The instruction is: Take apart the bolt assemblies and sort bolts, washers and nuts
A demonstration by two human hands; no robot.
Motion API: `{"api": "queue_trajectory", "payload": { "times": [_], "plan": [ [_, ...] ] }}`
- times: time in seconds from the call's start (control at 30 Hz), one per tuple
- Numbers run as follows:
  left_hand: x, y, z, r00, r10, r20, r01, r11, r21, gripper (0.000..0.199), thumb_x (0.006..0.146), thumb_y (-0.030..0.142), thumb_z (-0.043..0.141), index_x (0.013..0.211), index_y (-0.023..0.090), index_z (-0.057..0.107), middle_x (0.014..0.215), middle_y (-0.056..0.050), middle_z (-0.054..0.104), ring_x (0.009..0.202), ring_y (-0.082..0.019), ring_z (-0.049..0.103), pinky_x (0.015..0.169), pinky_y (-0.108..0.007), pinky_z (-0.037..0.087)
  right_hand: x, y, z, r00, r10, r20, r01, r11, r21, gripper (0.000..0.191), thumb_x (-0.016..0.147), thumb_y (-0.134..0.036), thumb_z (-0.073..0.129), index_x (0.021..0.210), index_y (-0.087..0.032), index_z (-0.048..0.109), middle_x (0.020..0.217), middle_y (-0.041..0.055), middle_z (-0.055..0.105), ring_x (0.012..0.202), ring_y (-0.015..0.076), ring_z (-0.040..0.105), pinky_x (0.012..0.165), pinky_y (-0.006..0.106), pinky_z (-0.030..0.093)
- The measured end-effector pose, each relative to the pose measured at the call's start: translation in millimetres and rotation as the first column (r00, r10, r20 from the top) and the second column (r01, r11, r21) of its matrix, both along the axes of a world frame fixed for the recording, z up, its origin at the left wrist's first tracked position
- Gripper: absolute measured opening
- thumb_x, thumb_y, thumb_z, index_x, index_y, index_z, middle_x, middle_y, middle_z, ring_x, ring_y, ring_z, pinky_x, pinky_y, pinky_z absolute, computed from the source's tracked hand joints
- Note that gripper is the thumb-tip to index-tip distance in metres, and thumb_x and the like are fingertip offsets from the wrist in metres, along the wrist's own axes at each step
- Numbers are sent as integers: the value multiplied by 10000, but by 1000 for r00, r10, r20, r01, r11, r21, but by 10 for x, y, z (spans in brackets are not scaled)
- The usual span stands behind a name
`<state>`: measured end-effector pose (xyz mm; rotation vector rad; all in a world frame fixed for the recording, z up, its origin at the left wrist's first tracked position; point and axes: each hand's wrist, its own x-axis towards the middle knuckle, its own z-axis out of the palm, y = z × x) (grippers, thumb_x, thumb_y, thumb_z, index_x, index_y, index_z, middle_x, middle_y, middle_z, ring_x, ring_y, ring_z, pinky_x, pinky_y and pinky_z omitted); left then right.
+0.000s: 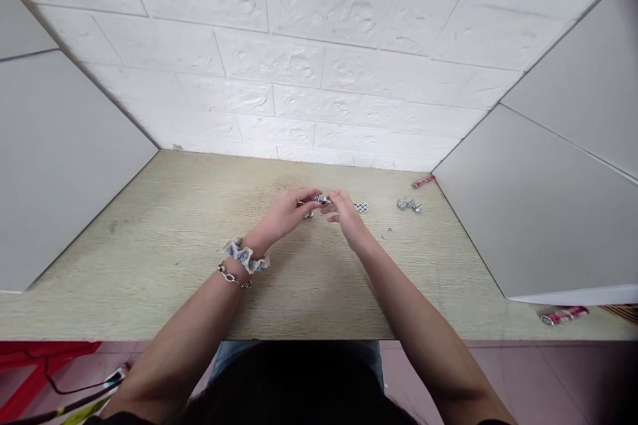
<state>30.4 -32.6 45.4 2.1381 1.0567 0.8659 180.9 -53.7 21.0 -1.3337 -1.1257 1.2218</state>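
Close above the table, a small silver bolt (323, 200) is held between my two hands. My left hand (288, 212) pinches its left end with thumb and fingertips. From the other side, the fingers of my right hand (349, 220) close on the bolt's right end, with the lower fingers loosely curled. Whether a nut or washer sits on the bolt is too small to tell. Below my left fingertips a few shiny metal pieces (309, 215) show, partly hidden by the hand. Just right of my right hand lie several metal nuts (361, 207) in a tight group.
Farther right is a loose pile of bolts (409, 205). One red cylinder (423, 181) lies by the right panel (538, 192), another red cylinder (564, 315) near the front right edge. A white brick-pattern wall (299, 66) and left panel (70, 166) bound the wooden table (169, 232).
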Motion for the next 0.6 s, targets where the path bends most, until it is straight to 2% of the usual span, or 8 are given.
{"api": "queue_trajectory", "payload": {
  "times": [0.1, 0.17, 0.27, 0.33, 0.4, 0.47, 0.5, 0.6],
  "plan": [
    [-1, 6, -1, 999, -21, -27, 22, 999, 31, 229, 817, 275, 502, 989, 192, 627, 844, 1, 649, 724, -120, 565, 675, -228, 422, -10, 5, -9, 995, 63, 75, -63, 998, -7, 424, 796, -556, 336, 699, -179, 505, 684, 28, 562, 672, 142, 525, 654, 285, 386],
    [0, 10, -2, 998, -49, -44, 51, 998, 40, 222, 824, 264, 488, 981, 193, 628, 841, 1, 643, 736, -120, 562, 681, -228, 415, -23, 1, 4, 990, 117, 81, -118, 993, 8, 399, 791, -531, 364, 679, -174, 503, 673, 20, 551, 659, 132, 522, 670, 283, 388],
    [6, 13, -8, 997, -52, -56, 54, 998, 34, 217, 826, 267, 485, 973, 194, 626, 837, -1, 636, 741, -124, 558, 667, -228, 407, -27, 0, 24, 995, 97, 4, -97, 995, 33, 201, 724, -382, 502, 818, -207, 472, 867, -7, 573, 764, 125, 535, 679, 262, 390],
    [13, 10, -12, 997, -45, -56, 46, 999, 21, 226, 826, 270, 485, 993, 198, 619, 824, 3, 634, 714, -122, 552, 648, -227, 403, -15, 8, 25, 997, 46, -61, -45, 999, 30, 265, 683, -320, 535, 913, -246, 425, 999, -25, 554, 831, 124, 536, 667, 249, 390],
    [20, 6, -13, 997, -51, -58, 53, 998, 21, 230, 828, 268, 483, 1003, 201, 616, 819, 6, 631, 701, -118, 547, 646, -225, 401, 0, 18, 15, 998, 9, -65, -9, 1000, 0, 271, 706, -367, 519, 935, -255, 426, 1026, -23, 549, 815, 125, 541, 645, 247, 387],
    [23, 4, -13, 997, -52, -58, 54, 998, 35, 229, 826, 263, 486, 1001, 195, 617, 834, 1, 629, 711, -118, 545, 659, -224, 403, 9, 24, 3, 1000, 11, -6, -11, 999, -30, 278, 757, -477, 456, 858, -220, 487, 925, 3, 576, 746, 129, 544, 636, 259, 384],
    [23, 5, -13, 997, -50, -59, 53, 998, 45, 226, 825, 259, 486, 996, 191, 618, 837, -1, 629, 715, -119, 545, 668, -224, 403, 9, 24, -1, 999, 27, 33, -26, 999, -36, 341, 772, -524, 421, 780, -196, 512, 843, 18, 583, 706, 130, 539, 639, 266, 384],
    [16, 11, -14, 996, -61, -66, 66, 995, 69, 222, 830, 248, 477, 990, 194, 621, 830, 2, 630, 722, -118, 547, 686, -225, 403, -1, 14, 2, 992, 96, 75, -94, 995, -32, 460, 780, -570, 382, 597, -166, 505, 653, 26, 549, 620, 125, 520, 665, 280, 387]
  ]
}}
